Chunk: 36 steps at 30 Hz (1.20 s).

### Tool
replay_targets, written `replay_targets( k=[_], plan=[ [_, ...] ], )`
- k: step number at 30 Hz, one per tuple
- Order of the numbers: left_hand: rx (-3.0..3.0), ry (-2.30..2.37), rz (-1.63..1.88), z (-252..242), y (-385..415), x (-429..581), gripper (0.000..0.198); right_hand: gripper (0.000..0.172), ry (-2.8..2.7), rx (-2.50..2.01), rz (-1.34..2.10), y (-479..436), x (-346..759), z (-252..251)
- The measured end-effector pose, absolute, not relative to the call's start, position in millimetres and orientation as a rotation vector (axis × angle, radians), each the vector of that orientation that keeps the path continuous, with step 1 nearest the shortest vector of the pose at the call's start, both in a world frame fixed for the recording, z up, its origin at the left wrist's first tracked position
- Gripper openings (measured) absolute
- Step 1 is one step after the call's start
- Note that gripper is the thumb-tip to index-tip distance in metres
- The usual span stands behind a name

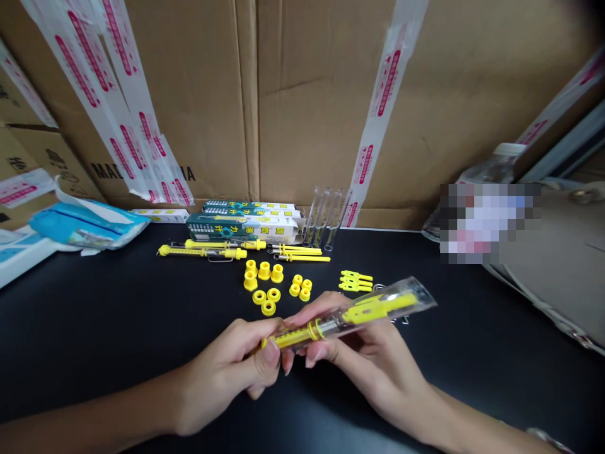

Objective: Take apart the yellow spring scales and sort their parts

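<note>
Both hands hold a clear plastic bag [420,295] with yellow parts and a yellow scaled rod [293,338] inside, tilted up to the right. My left hand [241,362] pinches its lower left end between thumb and fingers. Around its middle, my right hand [373,359] has its thumb below and fingers above and behind. Just beyond the hands lie several yellow collars [265,272], yellow rings [268,308], small yellow caps [305,294] and flat yellow pieces [355,282]. Some metal wire pieces show partly behind the bag.
Assembled yellow tubes [203,252], yellow rods with springs [307,258], printed boxes [243,228] and upright clear tubes [324,217] stand or lie at the back. A blue packet [89,224] is left; a bottle [503,165] and beige bag [558,252] are right.
</note>
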State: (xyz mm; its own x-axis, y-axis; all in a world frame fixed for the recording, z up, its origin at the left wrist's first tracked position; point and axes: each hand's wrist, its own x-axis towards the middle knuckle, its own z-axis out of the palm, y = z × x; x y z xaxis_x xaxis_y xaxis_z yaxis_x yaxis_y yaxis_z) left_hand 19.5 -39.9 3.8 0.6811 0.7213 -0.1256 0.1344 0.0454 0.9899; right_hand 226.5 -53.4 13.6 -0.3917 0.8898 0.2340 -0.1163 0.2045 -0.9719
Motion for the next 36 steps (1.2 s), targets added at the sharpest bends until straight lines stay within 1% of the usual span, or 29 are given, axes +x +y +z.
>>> replay_targets(
  k=[4, 7, 10, 12, 14, 17, 20, 22, 27, 31, 36],
  plan=[
    [1.336, 0.653, 0.505, 4.7, -40.8, 21.0, 0.058, 0.013, -1.586, -0.764, 1.347, -53.0, 229.2, 12.1],
    [1.259, 0.586, 0.495, 1.3, -40.9, 21.7, 0.054, 0.012, -1.587, -0.755, 1.278, -53.0, 228.1, 9.9],
    [1.39, 0.677, 0.578, -0.9, -41.7, 23.2, 0.053, 0.011, -1.555, -0.736, 1.154, -53.0, 225.7, 7.9],
    [1.509, 0.796, 0.653, 0.3, -42.7, 25.3, 0.046, 0.013, -1.513, -0.764, 1.047, -52.8, 223.8, 6.4],
    [1.565, 0.901, 0.707, 3.0, -44.0, 27.7, 0.037, 0.014, -1.462, -0.808, 1.018, -52.3, 221.8, 4.6],
    [1.597, 1.045, 0.738, 6.2, -47.0, 30.0, 0.028, 0.012, -1.351, -0.803, 1.174, -51.3, 219.0, 2.0],
    [1.771, 1.211, 0.671, 5.6, -52.1, 29.7, 0.016, 0.013, -1.241, -0.773, 1.361, -51.9, 217.5, 1.5],
    [1.956, 1.239, 0.649, 4.0, -55.7, 28.5, 0.018, 0.014, -1.219, -0.767, 1.419, -54.0, 217.5, 2.6],
    [2.269, 1.101, 0.695, 1.9, -60.1, 25.5, 0.018, 0.011, -1.277, -0.778, 1.41, -60.9, 219.8, 6.7],
    [2.255, 1.067, 0.644, 3.9, -60.1, 23.8, 0.019, 0.011, -1.275, -0.765, 1.428, -61.4, 220.1, 7.8],
    [2.16, 1.039, 0.575, 5.5, -59.5, 22.4, 0.031, 0.012, -1.251, -0.748, 1.427, -59.9, 218.3, 6.9]
  ],
)
